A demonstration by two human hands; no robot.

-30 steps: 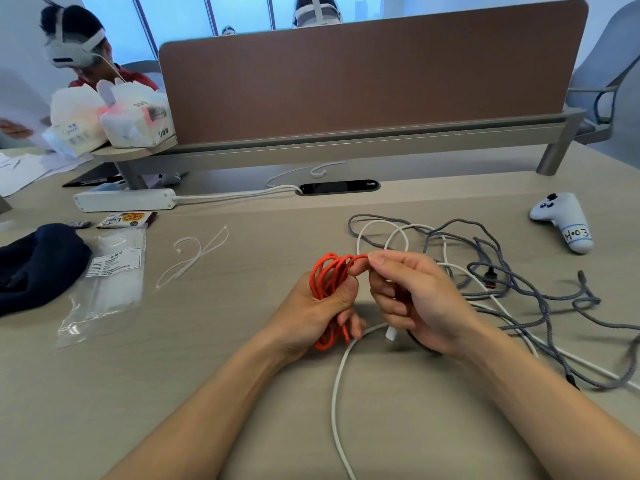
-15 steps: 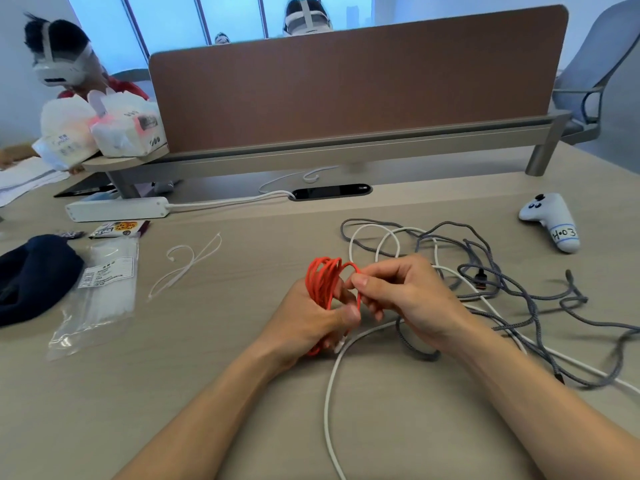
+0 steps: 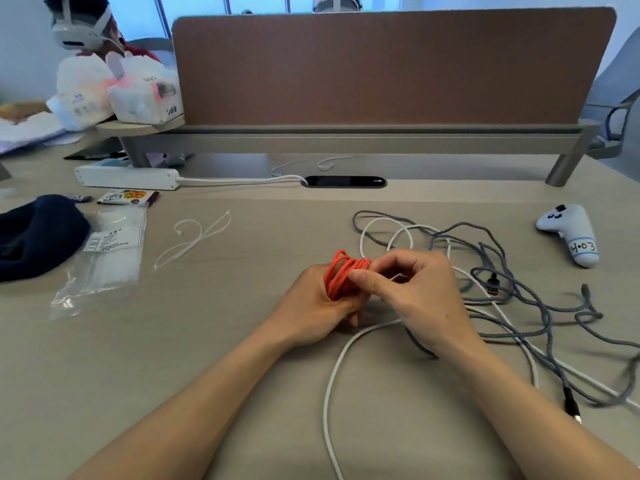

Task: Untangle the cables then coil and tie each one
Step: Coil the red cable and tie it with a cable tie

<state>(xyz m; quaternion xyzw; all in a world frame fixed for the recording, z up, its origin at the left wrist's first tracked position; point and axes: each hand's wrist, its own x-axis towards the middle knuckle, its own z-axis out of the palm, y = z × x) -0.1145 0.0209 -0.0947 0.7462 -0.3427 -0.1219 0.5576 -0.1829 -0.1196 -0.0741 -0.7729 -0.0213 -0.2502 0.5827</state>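
While coil [image 3: 341, 277] is gripped, tangle [image 3: 493, 284] beside — controller [image 3: 575, 237].

We see a pale worktop [image 3: 173, 341], a brown screen [image 3: 381, 71] along its far side, bright blue windows [image 3: 194, 8] behind, a grey chair [image 3: 620, 109] to the right, a white wall [image 3: 20, 46] left

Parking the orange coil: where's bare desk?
Bare desk between the zip ties and the left hand gripping the orange coil, also in front of the plastic bag. Crowded right of the right hand: white cable, grey cables.
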